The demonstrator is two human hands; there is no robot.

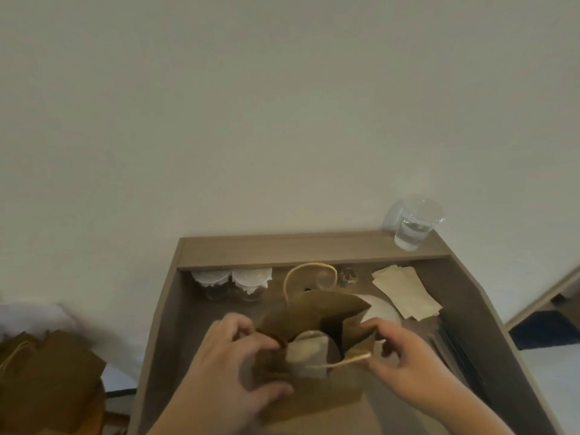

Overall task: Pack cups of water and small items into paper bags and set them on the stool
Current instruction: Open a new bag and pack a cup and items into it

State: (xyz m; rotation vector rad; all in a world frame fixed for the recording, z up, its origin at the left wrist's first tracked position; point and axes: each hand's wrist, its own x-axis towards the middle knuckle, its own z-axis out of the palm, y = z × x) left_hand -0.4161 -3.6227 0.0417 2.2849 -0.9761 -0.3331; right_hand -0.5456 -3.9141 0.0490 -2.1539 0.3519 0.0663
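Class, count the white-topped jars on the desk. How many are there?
2. The left jar and the right jar stand side by side under the back ledge of the desk, at its left end. The paper bag could hide others.

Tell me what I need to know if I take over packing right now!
Left hand grips the bag at its left rim; right hand pinches the right rim by the handle.
The bag stands open on the desk, with something pale inside.
A cup of water waits on the back shelf, unpacked.
Other bags lie at far left.
Left to do: finish this bag, probably pack the cup, set the bags on the stool.
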